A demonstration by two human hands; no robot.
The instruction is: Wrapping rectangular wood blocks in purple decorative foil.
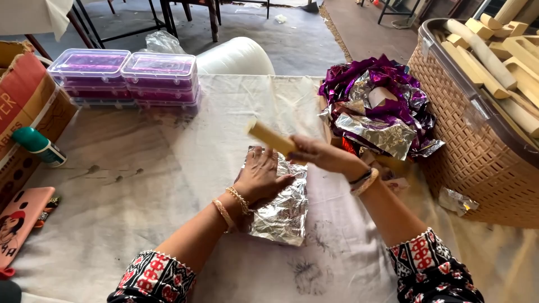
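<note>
My left hand (259, 175) lies flat, fingers spread, on a crinkled silver foil sheet (283, 216) spread on the white cloth-covered table (168, 185). My right hand (320, 155) is closed around a pale wooden stick (269, 138) and holds it, blurred, just above the foil's far edge. Both wrists wear bangles and both sleeves are patterned red, black and white.
A heap of purple and silver foil (382, 106) lies at the right. A woven basket (477, 146) filled with wooden sticks stands far right. Stacked clear boxes of purple items (126, 76) sit at back left, with a cardboard box (25, 106), a green-capped bottle (39, 146) and a pink phone case (19, 224).
</note>
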